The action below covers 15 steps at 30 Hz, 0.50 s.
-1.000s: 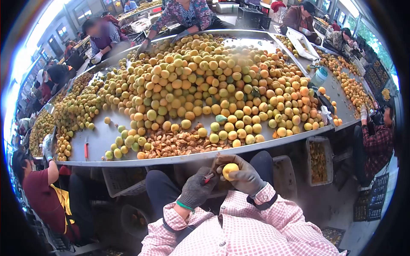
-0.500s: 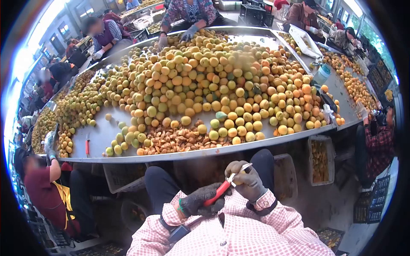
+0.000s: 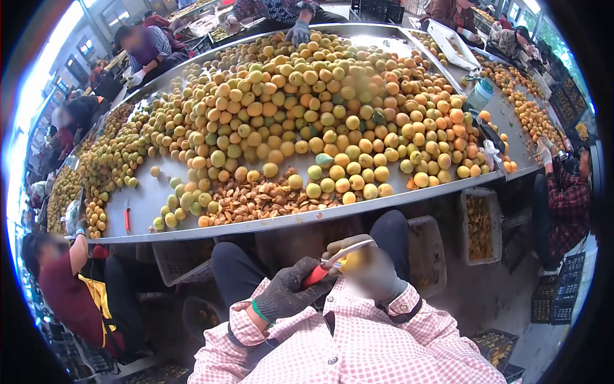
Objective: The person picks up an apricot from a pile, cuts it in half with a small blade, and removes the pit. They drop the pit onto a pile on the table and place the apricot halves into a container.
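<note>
My gloved left hand (image 3: 293,289) is closed around the red handle of a tool (image 3: 317,274) with a curved metal end. That metal end lies against a yellow apricot (image 3: 351,261), which sits in the fingers of my gloved right hand (image 3: 373,276). Motion blur smears the right hand, and its fingers partly hide the fruit. Both hands are above my lap, on the near side of the metal table (image 3: 281,225). On the table, a large heap of apricots (image 3: 275,121) rises beyond a pile of split apricot pieces (image 3: 256,201).
Another red-handled tool (image 3: 127,219) lies at the table's left. A bottle (image 3: 480,95) stands at the right. Below the edge are a crate of fruit pieces (image 3: 481,227) and a pale bin (image 3: 427,256). Co-workers sit around, one at the left (image 3: 67,291).
An apricot now shows clearly in my right hand against the tool's metal end. Both hands have shifted slightly, and the camera view has moved a little. A co-worker's hands across the table have moved.
</note>
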### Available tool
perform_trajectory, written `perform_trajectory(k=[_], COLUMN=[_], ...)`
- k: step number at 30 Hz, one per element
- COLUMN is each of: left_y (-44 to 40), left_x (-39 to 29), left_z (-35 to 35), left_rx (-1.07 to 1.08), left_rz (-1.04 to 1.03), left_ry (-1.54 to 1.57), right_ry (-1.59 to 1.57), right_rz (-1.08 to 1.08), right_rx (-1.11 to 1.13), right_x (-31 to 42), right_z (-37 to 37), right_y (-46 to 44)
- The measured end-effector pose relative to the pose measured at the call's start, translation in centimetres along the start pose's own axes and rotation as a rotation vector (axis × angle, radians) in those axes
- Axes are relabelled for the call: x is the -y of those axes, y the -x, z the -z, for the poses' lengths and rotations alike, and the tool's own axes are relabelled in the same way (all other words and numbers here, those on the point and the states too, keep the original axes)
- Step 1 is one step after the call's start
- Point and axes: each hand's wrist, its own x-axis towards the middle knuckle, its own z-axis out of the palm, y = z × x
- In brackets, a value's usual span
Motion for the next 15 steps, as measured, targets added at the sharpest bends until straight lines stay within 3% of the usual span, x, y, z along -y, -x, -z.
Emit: perform_trajectory(k=[2,3,5,11,15], left_y=[0.1,0.0,-0.1,0.0,-0.1], left_x=[-0.2,-0.7,-1.4,-0.9,-0.2], left_z=[-0.1,-0.3,-0.7,-1.3,-1.5], left_rx=[0.028,0.027,0.03,-0.008,0.037], left_rz=[-0.039,-0.035,0.069,-0.001,0.074], left_ry=[-0.323,-0.321,-0.524,-0.576,-0.524], right_ry=[-0.017,-0.019,0.1,0.147,0.248], right_rz=[-0.047,-0.051,-0.054,0.031,0.078], right_rx=[-0.107,-0.108,-0.071,-0.06,-0.112], right_x=[-0.4,-0.5,-0.5,-0.8,-0.6], right_z=[-0.1,-0.1,0.0,-0.5,-1.3], right_y=[0.7,0.9,1.1,1.3,1.9])
